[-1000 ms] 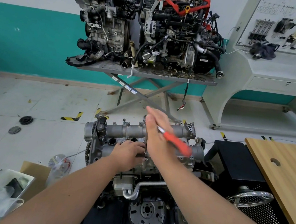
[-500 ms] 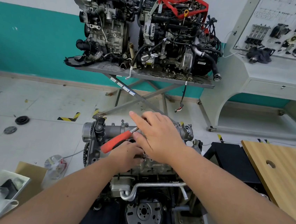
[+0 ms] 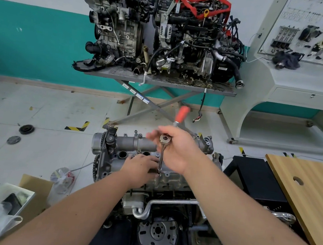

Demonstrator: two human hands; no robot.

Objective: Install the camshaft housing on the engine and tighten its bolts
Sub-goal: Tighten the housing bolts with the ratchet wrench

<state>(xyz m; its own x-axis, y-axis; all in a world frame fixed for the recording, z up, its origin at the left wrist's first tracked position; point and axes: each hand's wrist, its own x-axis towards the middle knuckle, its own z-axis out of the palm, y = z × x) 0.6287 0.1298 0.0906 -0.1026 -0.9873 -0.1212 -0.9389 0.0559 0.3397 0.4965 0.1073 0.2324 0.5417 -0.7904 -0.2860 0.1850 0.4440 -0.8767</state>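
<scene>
Grey cast aluminium — the camshaft housing sits on top of the engine, which stands near the middle of the floor, its flywheel facing the near side. The right hand is curled round the head of a ratchet wrench; the wrench's orange handle points away toward the far wall, and a slim extension bar runs down from the head to the near edge of the housing. The fingertips of this hand are blurred. The left hand rests on the housing just left of the bar's lower end, fingers bent about it; whether they actually pinch the bar cannot be told.

Far side: a scissor-leg steel table carries two further engines — a bare grey one on the left, a hose-covered one with a red strap on the right. A pale display console stands at far right. A wooden board lies at near right; a cardboard box with plastic bags sits at near left.
</scene>
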